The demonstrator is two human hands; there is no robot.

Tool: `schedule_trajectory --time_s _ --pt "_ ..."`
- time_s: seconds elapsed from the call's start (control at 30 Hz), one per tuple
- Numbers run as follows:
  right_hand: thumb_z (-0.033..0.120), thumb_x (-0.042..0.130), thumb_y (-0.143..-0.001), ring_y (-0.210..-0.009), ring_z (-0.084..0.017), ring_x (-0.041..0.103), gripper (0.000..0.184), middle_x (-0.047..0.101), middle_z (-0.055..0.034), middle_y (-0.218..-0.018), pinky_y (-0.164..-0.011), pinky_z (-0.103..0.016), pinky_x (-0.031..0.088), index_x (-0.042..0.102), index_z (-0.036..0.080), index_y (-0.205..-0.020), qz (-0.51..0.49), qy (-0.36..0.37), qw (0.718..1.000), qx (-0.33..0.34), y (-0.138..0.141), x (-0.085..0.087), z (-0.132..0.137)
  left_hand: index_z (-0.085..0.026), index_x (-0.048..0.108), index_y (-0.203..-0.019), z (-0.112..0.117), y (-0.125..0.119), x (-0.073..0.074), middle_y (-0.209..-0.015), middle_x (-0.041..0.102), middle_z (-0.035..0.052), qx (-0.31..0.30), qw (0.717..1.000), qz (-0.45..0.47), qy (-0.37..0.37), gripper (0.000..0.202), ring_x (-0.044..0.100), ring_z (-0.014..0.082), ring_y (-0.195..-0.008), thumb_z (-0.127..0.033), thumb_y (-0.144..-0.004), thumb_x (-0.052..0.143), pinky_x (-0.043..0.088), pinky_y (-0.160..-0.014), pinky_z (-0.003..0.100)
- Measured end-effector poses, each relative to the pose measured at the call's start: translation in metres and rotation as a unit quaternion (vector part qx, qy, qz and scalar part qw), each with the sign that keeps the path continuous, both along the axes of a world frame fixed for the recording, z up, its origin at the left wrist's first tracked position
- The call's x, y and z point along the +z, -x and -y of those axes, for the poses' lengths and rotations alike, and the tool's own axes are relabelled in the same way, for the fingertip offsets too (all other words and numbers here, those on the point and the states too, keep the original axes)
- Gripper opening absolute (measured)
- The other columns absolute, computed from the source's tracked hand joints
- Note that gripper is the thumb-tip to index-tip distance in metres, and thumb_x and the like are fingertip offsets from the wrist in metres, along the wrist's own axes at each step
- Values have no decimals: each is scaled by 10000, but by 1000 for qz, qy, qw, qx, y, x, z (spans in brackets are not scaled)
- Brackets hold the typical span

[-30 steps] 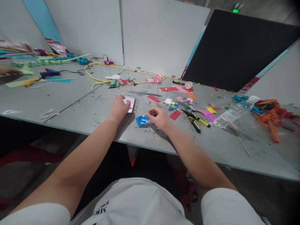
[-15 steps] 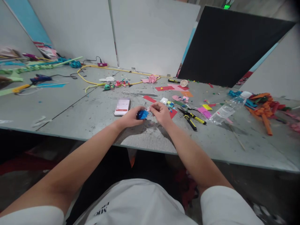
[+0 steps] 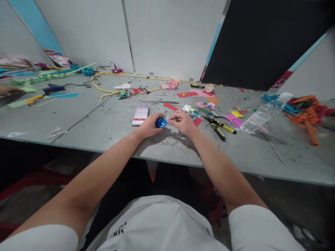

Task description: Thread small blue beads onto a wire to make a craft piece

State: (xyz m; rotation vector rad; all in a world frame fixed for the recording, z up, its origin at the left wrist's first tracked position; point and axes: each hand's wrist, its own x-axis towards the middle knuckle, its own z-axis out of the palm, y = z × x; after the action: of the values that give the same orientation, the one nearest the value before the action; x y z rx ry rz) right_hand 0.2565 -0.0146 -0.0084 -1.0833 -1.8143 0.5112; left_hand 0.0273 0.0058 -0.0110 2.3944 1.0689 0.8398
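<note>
My left hand (image 3: 151, 126) is closed around a round, shiny blue thing (image 3: 161, 122) that looks like a small roll of tape; its exact kind is not clear. To the right of it, my right hand (image 3: 182, 122) is pinched at a small clear, film-like bit (image 3: 169, 122) beside the blue thing. Both hands are just above the grey table (image 3: 167, 150), near its front edge. A phone (image 3: 140, 116) with a lit screen lies left of my left hand. Black and yellow pliers (image 3: 219, 128) lie open to the right of my right hand.
A clear plastic bottle (image 3: 263, 116) lies on its side at right, near crumpled orange paper (image 3: 309, 116). Red paper pieces (image 3: 187, 94) and a yellow cable (image 3: 125, 74) lie farther back. At far left are a glue gun (image 3: 53, 89) and another person's hand (image 3: 10, 90).
The view has shifted slightly, so the tabletop things sit a little further right and most a bit higher. My hands keep the same hold on the blue thing and the clear bit.
</note>
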Motion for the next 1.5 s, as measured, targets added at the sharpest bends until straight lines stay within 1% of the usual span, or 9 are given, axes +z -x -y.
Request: schedule_trajectory --time_s 0.17,0.37,0.57,0.67,0.87,1.07,1.2,1.37,1.5 --pt "310 865 -788 -771 -184 617 134 727 -40 -848 -774 -348 502 851 218 -885 7 37 999 24 -4 -4 -2 -195 681 -1207 -3 0 -2 -1229 762 136 4 999 -18 -29 462 712 328 -1132 -329 -785 814 544 -1010 455" --pt "253 882 -723 -989 -262 740 111 807 -97 -1095 -913 -402 569 845 223 -823 -31 107 990 87 -5 -8 -2 -203 703 -1145 -2 0 -1 -1191 775 106 -24 998 -47 -42 373 716 308 -1127 -233 -787 803 539 -1004 422" --pt "378 820 -806 -895 -240 697 173 774 -51 -873 -838 -370 533 782 215 -760 8 104 988 118 -1 -9 -2 -196 712 -1116 -2 0 0 -1157 783 106 -23 997 -47 -52 331 725 303 -1090 -218 -790 768 543 -970 419" --pt "363 786 -824 -801 -206 659 167 736 -23 -793 -764 -337 503 758 212 -760 17 105 988 110 1 -10 -1 -204 708 -1109 0 1 1 -1148 781 103 -29 998 -37 -46 317 721 302 -1087 -268 -803 761 539 -967 420" --pt "378 711 -881 -665 -166 599 174 720 -5 -775 -638 -304 452 764 213 -894 6 149 981 124 4 -11 2 -217 705 -1131 4 2 5 -1090 764 94 -56 998 -22 -6 453 695 295 -1004 -521 -808 798 521 -900 414" --pt "288 761 -853 -775 -191 637 87 743 -17 -801 -761 -334 479 808 217 -838 -2 96 993 73 4 -9 -2 -202 715 -1019 2 1 5 -921 730 58 -30 1000 -5 0 433 652 250 -865 -575 -808 776 479 -795 370" --pt "288 806 -828 -810 -209 667 65 764 -36 -826 -797 -347 499 831 232 -807 11 63 995 78 2 -10 -5 -202 760 -1027 2 0 7 -939 758 46 -46 995 40 81 508 677 257 -903 -557 -686 889 508 -839 374" --pt "259 790 -840 -819 -199 671 63 771 -43 -911 -811 -342 520 849 246 -825 37 37 994 93 3 -9 -3 -192 784 -1005 1 -2 7 -1009 808 73 -85 964 133 214 423 733 260 -959 -513 -741 858 567 -906 398" --pt "225 776 -844 -803 -195 653 75 758 -43 -923 -814 -348 522 847 249 -844 53 13 996 73 7 -8 1 -186 782 -999 2 -3 6 -1027 818 83 -91 951 166 245 427 747 244 -949 -457 -695 910 583 -893 386"
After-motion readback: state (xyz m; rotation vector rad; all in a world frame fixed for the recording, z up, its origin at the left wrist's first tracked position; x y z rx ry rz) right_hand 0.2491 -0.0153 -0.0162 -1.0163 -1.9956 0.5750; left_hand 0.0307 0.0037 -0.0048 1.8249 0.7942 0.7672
